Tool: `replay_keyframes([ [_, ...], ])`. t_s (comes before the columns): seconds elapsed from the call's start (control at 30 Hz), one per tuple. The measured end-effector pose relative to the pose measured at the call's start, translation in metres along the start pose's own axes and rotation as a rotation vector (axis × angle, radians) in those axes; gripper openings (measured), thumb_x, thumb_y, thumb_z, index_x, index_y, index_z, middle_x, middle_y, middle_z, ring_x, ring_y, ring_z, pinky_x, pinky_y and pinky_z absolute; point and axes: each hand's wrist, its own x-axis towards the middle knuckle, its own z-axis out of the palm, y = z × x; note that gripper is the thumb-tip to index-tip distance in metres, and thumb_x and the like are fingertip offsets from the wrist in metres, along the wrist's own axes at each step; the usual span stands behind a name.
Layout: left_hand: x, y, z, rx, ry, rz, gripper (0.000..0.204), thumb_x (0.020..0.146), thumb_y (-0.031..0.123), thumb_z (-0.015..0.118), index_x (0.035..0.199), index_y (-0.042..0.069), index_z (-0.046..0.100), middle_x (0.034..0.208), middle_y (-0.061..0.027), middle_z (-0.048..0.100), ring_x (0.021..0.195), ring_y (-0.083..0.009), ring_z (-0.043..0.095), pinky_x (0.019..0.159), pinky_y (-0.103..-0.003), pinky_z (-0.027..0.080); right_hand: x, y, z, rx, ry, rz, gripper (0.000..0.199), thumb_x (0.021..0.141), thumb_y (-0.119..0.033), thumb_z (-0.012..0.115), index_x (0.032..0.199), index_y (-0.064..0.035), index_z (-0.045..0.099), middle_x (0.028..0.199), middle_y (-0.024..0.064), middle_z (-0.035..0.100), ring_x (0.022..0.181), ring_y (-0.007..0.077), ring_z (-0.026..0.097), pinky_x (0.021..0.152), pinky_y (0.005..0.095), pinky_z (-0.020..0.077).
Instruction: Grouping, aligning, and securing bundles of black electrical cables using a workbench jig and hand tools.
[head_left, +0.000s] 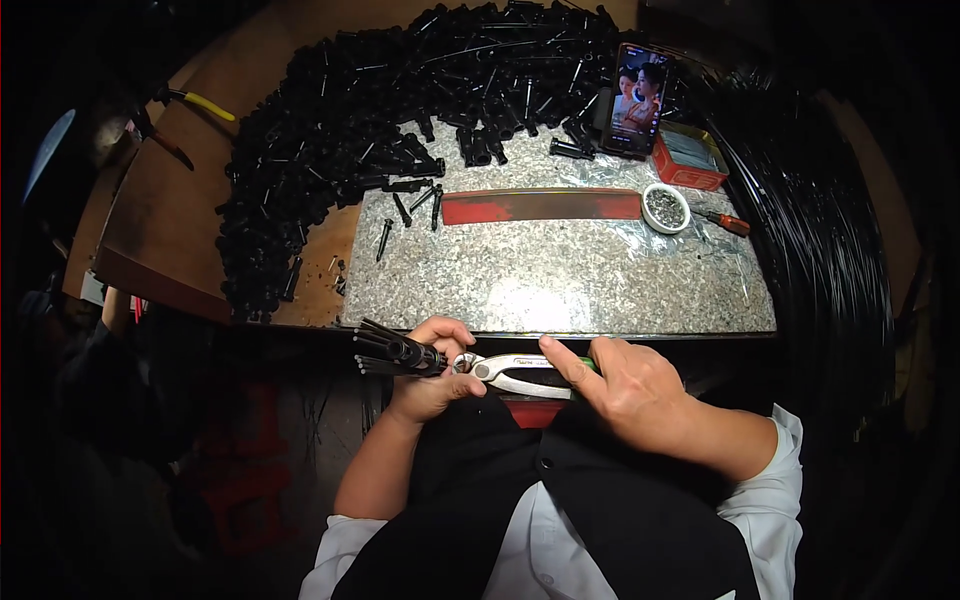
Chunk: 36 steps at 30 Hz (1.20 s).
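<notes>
Just off the near edge of the stone slab (560, 265), my left hand (430, 385) is closed around a black tubular part with thin rods (400, 352); the rods fan out to the left. In my right hand (640, 390) are metal pincers (510, 375) with a bit of green on the handle. Their jaws meet the right end of the tubular part, between my left thumb and fingers. Whether the jaws bite on anything there, I cannot tell. My right index finger lies stretched along the tool, and the other fingers are partly hidden.
A big heap of black tubular parts (330, 110) curves around the slab's back and left. On the slab lie a red-brown strip (540, 205), a white cup of small metal bits (665, 210) and a screwdriver (735, 224). Behind stand a phone (636, 100) and a red tin (690, 175). Long black rods (820, 230) lie right.
</notes>
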Motion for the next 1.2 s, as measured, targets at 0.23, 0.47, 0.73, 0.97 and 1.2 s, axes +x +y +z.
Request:
replay_keyframes([
  [0.23, 0.003, 0.012, 0.004, 0.260, -0.037, -0.066, 0.038, 0.067, 0.032, 0.084, 0.078, 0.003, 0.060, 0.072, -0.0007, 0.058, 0.064, -0.0053, 0.052, 0.057, -0.019, 0.040, 0.002, 0.000, -0.004, -0.104, 0.005, -0.040, 0.060, 0.079, -0.011, 0.053, 0.138, -0.0090, 0.044, 0.071, 0.0055, 0.044, 0.060, 0.0172, 0.052, 0.050, 0.0287, 0.0464],
  [0.47, 0.007, 0.016, 0.003, 0.329, -0.058, -0.079, 0.026, 0.073, 0.024, 0.075, 0.077, 0.002, 0.062, 0.071, -0.0035, 0.061, 0.063, -0.0085, 0.053, 0.058, -0.023, 0.042, 0.003, -0.002, -0.001, -0.016, 0.045, 0.008, 0.057, 0.076, -0.008, 0.056, 0.133, -0.0076, 0.050, 0.068, 0.0052, 0.042, 0.057, 0.0171, 0.049, 0.047, 0.0296, 0.0424],
  [0.73, 0.003, -0.001, 0.015, 0.126, 0.195, 0.106, 0.056, 0.075, 0.040, 0.078, 0.105, 0.000, 0.053, 0.068, 0.0012, 0.051, 0.056, -0.0073, 0.047, 0.052, -0.023, 0.039, 0.010, 0.014, 0.003, 0.331, -0.113, 0.099, 0.069, 0.078, -0.013, 0.064, 0.141, -0.0101, 0.036, 0.082, 0.0157, 0.055, 0.067, 0.0313, 0.061, 0.057, 0.0397, 0.0498],
  [0.97, 0.012, 0.031, 0.009, 0.010, 0.259, 0.221, 0.034, 0.093, 0.031, 0.057, 0.074, 0.009, 0.039, 0.052, 0.0006, 0.033, 0.041, -0.0090, 0.031, 0.042, -0.025, 0.031, 0.017, 0.054, 0.029, 0.197, -0.110, 0.362, 0.070, 0.082, -0.036, 0.066, 0.139, -0.0086, 0.036, 0.098, 0.0195, 0.053, 0.086, 0.0351, 0.059, 0.068, 0.0425, 0.0487],
  [1.2, 0.015, 0.076, -0.011, -0.123, 0.303, 0.260, 0.041, 0.100, 0.037, 0.040, 0.067, 0.014, 0.033, 0.051, 0.0026, 0.028, 0.041, -0.0075, 0.024, 0.043, -0.023, 0.028, 0.003, 0.013, 0.045, 0.415, 0.228, 0.080, 0.043, 0.082, -0.029, 0.068, 0.114, -0.0031, 0.056, 0.101, 0.0143, 0.056, 0.094, 0.0313, 0.056, 0.080, 0.0377, 0.0464],
])
